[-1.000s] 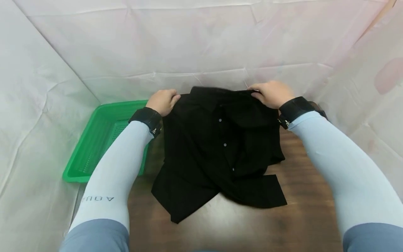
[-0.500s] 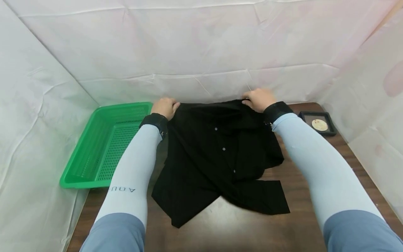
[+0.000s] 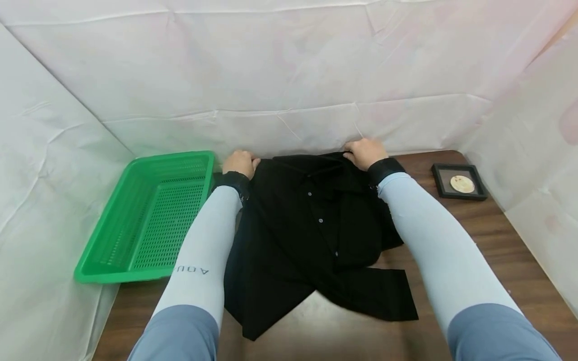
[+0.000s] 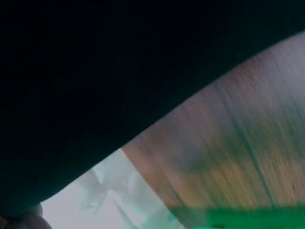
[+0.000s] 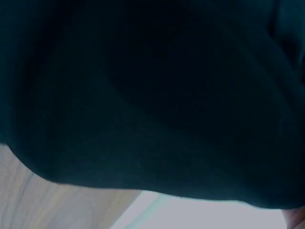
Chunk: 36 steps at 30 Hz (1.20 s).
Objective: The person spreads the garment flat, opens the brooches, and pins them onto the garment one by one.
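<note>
head | your left hand (image 3: 240, 163) and right hand (image 3: 366, 153) grip black shirt (image 3: 291, 230) at shoulders | likely light, limp; hold there

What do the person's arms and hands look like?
Both the left hand and right hand are bare. Each wrist has a black band. Pale bluish-white sleeves cover the forearms, and the left one has small dark lettering. Nearer the elbows are greyish-blue sleeves.
</note>
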Motion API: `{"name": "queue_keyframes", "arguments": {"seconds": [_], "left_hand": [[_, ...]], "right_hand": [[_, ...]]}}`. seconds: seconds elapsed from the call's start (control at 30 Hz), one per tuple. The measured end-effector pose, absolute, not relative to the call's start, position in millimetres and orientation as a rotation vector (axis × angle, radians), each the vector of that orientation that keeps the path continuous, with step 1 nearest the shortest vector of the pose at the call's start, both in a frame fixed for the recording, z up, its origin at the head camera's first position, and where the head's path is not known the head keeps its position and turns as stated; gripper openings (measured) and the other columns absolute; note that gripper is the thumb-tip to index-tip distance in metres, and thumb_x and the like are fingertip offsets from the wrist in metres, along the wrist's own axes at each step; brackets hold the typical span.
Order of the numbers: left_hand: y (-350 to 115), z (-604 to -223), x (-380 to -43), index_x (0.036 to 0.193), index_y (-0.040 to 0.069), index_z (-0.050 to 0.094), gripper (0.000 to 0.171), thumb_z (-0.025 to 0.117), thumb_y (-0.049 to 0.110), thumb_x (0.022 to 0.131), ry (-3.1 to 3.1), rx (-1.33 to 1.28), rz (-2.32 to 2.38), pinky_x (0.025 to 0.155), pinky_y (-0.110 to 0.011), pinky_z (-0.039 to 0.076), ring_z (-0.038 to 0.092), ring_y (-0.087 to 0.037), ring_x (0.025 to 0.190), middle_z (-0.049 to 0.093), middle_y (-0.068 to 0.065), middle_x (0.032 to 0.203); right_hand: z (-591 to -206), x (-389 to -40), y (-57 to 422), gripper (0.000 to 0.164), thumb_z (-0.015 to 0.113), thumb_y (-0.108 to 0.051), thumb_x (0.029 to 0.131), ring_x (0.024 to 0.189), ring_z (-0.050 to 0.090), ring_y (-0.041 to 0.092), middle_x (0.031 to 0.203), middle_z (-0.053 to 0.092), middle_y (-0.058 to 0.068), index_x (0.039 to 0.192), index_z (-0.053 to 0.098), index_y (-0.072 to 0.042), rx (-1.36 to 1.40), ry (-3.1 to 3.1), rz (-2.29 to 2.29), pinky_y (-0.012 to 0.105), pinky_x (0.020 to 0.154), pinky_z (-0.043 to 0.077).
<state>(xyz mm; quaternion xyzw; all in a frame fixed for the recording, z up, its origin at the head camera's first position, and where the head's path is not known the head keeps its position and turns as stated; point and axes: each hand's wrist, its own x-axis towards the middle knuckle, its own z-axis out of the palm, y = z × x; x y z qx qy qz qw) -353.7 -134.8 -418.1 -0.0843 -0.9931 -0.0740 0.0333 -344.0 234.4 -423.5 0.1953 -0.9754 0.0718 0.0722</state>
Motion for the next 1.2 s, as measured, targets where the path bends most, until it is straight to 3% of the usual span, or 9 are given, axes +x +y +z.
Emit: {"name": "queue_keyframes", "arguments": {"seconds": [0.2, 0.37, 0.5, 0.67, 0.8, 1.0, 1.1, 1.2], "left_hand": [[-132, -418, -349, 0.102, 0.002, 0.072, 0.039, 0.057, 0.037, 0.097, -3.079, -0.184, -0.212, 0.073, -0.051, 0.052, 0.066, -0.037, 0.09, 0.068, -0.02, 0.104], [-131, -419, -344, 0.099, 0.0, 0.072, 0.038, 0.059, 0.036, 0.096, -3.077, -0.145, -0.218, 0.069, -0.05, 0.052, 0.066, -0.035, 0.083, 0.069, -0.02, 0.097], [-129, -423, -341, 0.098, 0.001, 0.072, 0.035, 0.061, 0.034, 0.095, -3.057, -0.099, -0.224, 0.07, -0.05, 0.052, 0.066, -0.036, 0.085, 0.07, -0.02, 0.095], [-125, -431, -339, 0.096, 0.001, 0.073, 0.03, 0.059, 0.028, 0.096, -3.036, -0.024, -0.343, 0.077, -0.048, 0.052, 0.065, -0.035, 0.09, 0.07, -0.018, 0.097], [-122, -438, -337, 0.104, 0.0, 0.07, 0.029, 0.055, 0.024, 0.098, -3.07, -0.005, -0.383, 0.077, -0.047, 0.053, 0.066, -0.034, 0.09, 0.069, -0.019, 0.1], [-117, -445, -326, 0.12, -0.004, 0.046, 0.044, 0.06, 0.029, 0.095, -3.178, 0.01, -0.349, 0.073, -0.047, 0.054, 0.065, -0.037, 0.088, 0.064, -0.024, 0.099], [-106, -447, -317, 0.12, -0.005, 0.049, 0.048, 0.061, 0.032, 0.093, -3.2, -0.062, -0.232, 0.079, -0.048, 0.052, 0.06, -0.037, 0.097, 0.06, -0.022, 0.105], [-90, -449, -304, 0.116, -0.006, 0.057, 0.046, 0.06, 0.033, 0.093, -3.18, -0.197, -0.16, 0.084, -0.048, 0.05, 0.054, -0.036, 0.104, 0.056, -0.021, 0.111]], "right_hand": [[-434, -344, 227, 0.019, 0.066, -0.022, 0.092, 0.094, 0.062, 0.034, 0.102, 0.068, 0.013, 0.105, 0.075, -0.01, 0.497, -2.886, 0.202, 0.05, 0.079, 0.05], [-438, -338, 219, 0.017, 0.069, -0.019, 0.09, 0.088, 0.062, 0.035, 0.096, 0.066, 0.016, 0.097, 0.077, -0.007, 0.418, -2.862, 0.218, 0.05, 0.074, 0.052], [-440, -334, 212, 0.019, 0.067, -0.021, 0.091, 0.084, 0.066, 0.036, 0.095, 0.071, 0.017, 0.098, 0.077, -0.007, 0.318, -2.892, 0.263, 0.052, 0.071, 0.052], [-444, -329, 206, 0.022, 0.061, -0.018, 0.095, 0.097, 0.063, 0.037, 0.109, 0.068, 0.014, 0.109, 0.073, -0.007, 0.156, -2.951, 0.475, 0.051, 0.083, 0.049], [-448, -325, 207, 0.024, 0.056, -0.015, 0.097, 0.1, 0.06, 0.038, 0.114, 0.066, 0.016, 0.115, 0.069, -0.007, 0.082, -2.968, 0.641, 0.05, 0.082, 0.049], [-457, -322, 212, 0.029, 0.051, -0.016, 0.099, 0.09, 0.061, 0.037, 0.116, 0.062, 0.02, 0.126, 0.052, -0.006, 0.168, -2.984, 0.803, 0.048, 0.074, 0.048], [-460, -317, 214, 0.027, 0.053, -0.018, 0.098, 0.093, 0.059, 0.035, 0.116, 0.06, 0.02, 0.123, 0.052, -0.005, 0.24, -3.027, 0.837, 0.048, 0.077, 0.046], [-462, -309, 215, 0.028, 0.056, -0.018, 0.098, 0.106, 0.054, 0.035, 0.121, 0.057, 0.02, 0.121, 0.057, -0.003, 0.317, -3.058, 0.812, 0.049, 0.087, 0.044]]}}
